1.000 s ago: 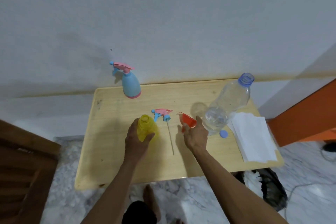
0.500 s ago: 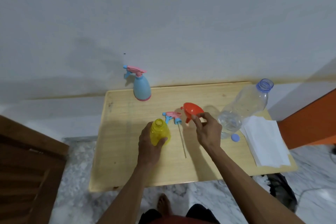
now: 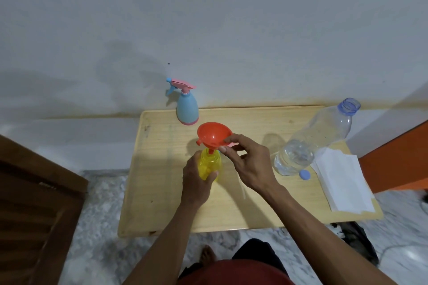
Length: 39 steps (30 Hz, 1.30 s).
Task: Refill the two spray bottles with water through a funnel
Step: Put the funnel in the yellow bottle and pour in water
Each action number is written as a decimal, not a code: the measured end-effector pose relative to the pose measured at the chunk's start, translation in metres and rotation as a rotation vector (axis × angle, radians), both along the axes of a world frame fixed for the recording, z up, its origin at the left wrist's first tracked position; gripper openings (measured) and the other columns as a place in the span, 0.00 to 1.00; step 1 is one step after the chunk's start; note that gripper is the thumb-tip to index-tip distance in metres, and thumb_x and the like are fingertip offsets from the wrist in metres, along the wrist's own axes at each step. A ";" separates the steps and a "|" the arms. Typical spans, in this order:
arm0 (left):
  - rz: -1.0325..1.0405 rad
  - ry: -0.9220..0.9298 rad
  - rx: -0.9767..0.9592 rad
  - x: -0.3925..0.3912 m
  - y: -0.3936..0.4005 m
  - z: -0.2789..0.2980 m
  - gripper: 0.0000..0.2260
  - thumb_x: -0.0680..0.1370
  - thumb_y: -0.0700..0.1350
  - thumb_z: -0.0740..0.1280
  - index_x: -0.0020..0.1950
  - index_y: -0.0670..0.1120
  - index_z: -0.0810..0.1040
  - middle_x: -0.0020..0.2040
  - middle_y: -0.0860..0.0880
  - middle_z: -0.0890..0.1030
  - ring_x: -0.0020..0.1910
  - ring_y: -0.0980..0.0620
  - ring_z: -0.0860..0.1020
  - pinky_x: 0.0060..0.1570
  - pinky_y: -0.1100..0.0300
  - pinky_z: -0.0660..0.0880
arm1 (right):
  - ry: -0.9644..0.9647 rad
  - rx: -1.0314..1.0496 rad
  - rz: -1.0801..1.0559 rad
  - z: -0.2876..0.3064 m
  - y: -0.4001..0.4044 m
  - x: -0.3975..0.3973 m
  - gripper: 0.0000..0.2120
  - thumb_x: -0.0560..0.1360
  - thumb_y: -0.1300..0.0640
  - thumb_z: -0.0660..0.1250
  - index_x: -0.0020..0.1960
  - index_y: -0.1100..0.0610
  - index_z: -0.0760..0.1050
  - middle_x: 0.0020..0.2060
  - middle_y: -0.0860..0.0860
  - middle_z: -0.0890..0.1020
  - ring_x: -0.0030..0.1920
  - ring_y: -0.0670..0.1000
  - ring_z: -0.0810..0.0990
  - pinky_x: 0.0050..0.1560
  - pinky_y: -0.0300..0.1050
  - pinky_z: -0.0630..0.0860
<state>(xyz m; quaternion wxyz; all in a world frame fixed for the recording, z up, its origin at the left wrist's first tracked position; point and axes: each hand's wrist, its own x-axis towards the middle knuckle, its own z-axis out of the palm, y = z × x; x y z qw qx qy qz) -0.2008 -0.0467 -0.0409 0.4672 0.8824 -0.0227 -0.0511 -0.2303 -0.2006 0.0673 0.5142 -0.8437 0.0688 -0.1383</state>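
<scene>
A yellow spray bottle (image 3: 209, 164) without its sprayer stands near the middle of the wooden table (image 3: 162, 192), and my left hand (image 3: 196, 180) grips its body. An orange funnel (image 3: 213, 134) sits with its stem in the bottle's neck; my right hand (image 3: 245, 164) pinches its rim at the right. A blue spray bottle (image 3: 187, 109) with a pink sprayer stands at the table's back edge. The large clear water bottle (image 3: 315, 141), uncapped and partly filled, stands at the right. The detached pink sprayer is mostly hidden behind my right hand.
A blue cap (image 3: 304, 174) lies by the water bottle's base. A stack of white paper towels (image 3: 342, 183) lies at the table's right edge. The wall runs close behind the table, a dark wooden door (image 3: 34, 203) is at left, and an orange surface (image 3: 398, 159) at right.
My right hand lifted the orange funnel from the table and carried it left onto the yellow bottle's neck. My left hand kept hold of the yellow bottle.
</scene>
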 end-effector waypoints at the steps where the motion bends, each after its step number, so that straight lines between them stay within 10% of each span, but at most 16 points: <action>1: 0.002 0.004 -0.003 0.000 0.000 0.000 0.35 0.71 0.47 0.77 0.75 0.46 0.66 0.69 0.44 0.74 0.65 0.43 0.72 0.59 0.57 0.66 | 0.001 -0.015 0.016 -0.002 0.000 0.000 0.10 0.75 0.47 0.74 0.52 0.50 0.82 0.46 0.42 0.85 0.46 0.47 0.84 0.44 0.46 0.80; 10: 0.028 0.048 -0.007 0.002 0.001 -0.006 0.33 0.70 0.49 0.77 0.72 0.44 0.68 0.65 0.43 0.76 0.63 0.42 0.74 0.61 0.48 0.72 | -0.009 -0.069 0.108 -0.013 0.001 -0.005 0.09 0.75 0.53 0.76 0.53 0.55 0.83 0.50 0.43 0.84 0.47 0.42 0.82 0.39 0.28 0.72; 20: 0.008 0.045 -0.143 -0.005 0.013 0.017 0.52 0.58 0.59 0.81 0.77 0.54 0.60 0.71 0.53 0.72 0.67 0.52 0.71 0.60 0.56 0.70 | -0.005 -0.016 0.008 0.000 -0.012 -0.019 0.22 0.74 0.48 0.76 0.66 0.48 0.78 0.54 0.41 0.83 0.50 0.39 0.83 0.40 0.37 0.80; 27: 0.087 -0.078 -0.276 -0.010 0.019 0.070 0.56 0.55 0.67 0.79 0.78 0.56 0.58 0.76 0.54 0.66 0.73 0.56 0.66 0.68 0.54 0.68 | -0.431 -0.194 -0.460 0.022 -0.049 -0.056 0.17 0.74 0.55 0.77 0.60 0.58 0.78 0.50 0.50 0.79 0.45 0.54 0.80 0.44 0.46 0.77; 32: 0.099 -0.155 -0.245 -0.008 0.000 0.099 0.51 0.56 0.67 0.78 0.75 0.53 0.64 0.70 0.54 0.70 0.68 0.56 0.69 0.61 0.57 0.72 | -0.433 -0.336 -0.741 0.022 -0.097 -0.059 0.42 0.68 0.47 0.81 0.72 0.64 0.67 0.65 0.63 0.69 0.67 0.60 0.66 0.60 0.66 0.71; 39: 0.125 -0.176 -0.174 -0.010 -0.011 0.101 0.43 0.63 0.58 0.80 0.73 0.49 0.67 0.65 0.52 0.73 0.62 0.53 0.72 0.53 0.61 0.71 | -0.076 0.162 -0.617 0.004 -0.126 -0.048 0.59 0.62 0.44 0.84 0.80 0.47 0.50 0.73 0.52 0.68 0.70 0.52 0.70 0.70 0.55 0.70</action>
